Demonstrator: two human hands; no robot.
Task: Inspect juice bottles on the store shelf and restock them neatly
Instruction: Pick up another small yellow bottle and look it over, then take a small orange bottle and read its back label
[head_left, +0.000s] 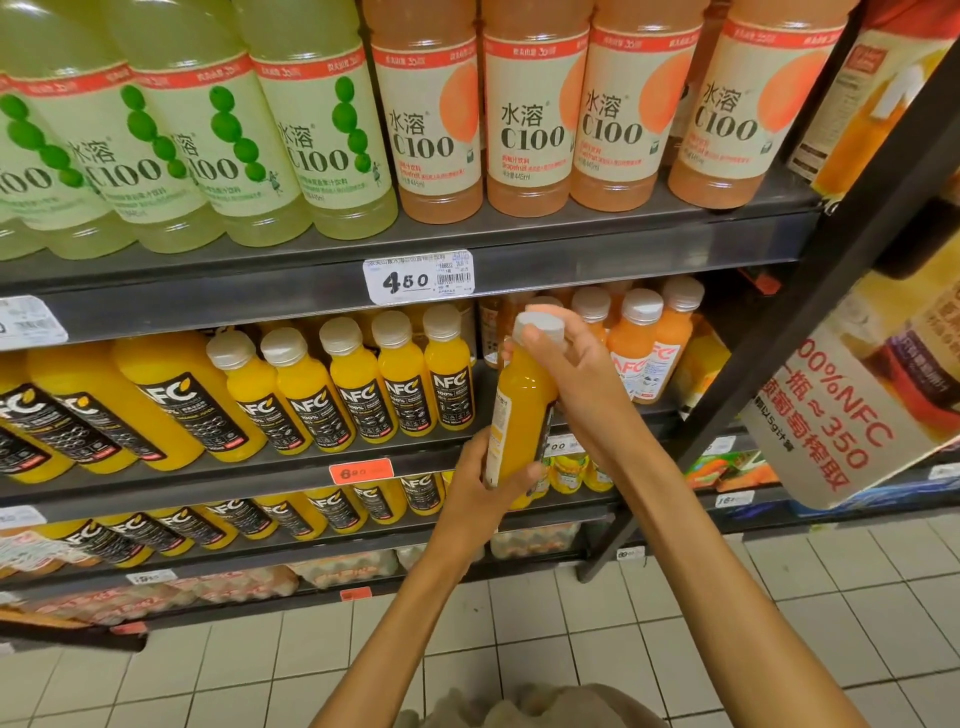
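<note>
Your left hand (480, 486) is curled round the lower body of an orange juice bottle (522, 410), fingers wrapped over the label and thumb along the near side, so the base of the bottle is hidden in your palm. Your right hand (576, 371) grips the same bottle at the shoulder, with the fingers closed round the neck just under the white cap (540, 325), which shows above your knuckles. The bottle is held in front of the middle shelf (260, 470), clear of the row and tilted slightly with its cap leaning right; it is full of opaque orange juice, and its label is turned mostly sideways to you. Just left of your hands a row of small NFC orange bottles (400, 379) stands on that shelf, white caps on, black labels facing out, with larger NFC bottles (171, 395) further left. Behind your right hand stand paler orange bottles with white labels (644, 353). An orange price tag (361, 472) sits on the shelf edge just left of your left hand. On the top shelf pale green C100 bottles (218, 135) stand on the left and pink grapefruit C100 bottles (535, 119) on the right, above a white price tag (418, 276) reading 4.50. A lower shelf holds more NFC bottles (322, 506).
</note>
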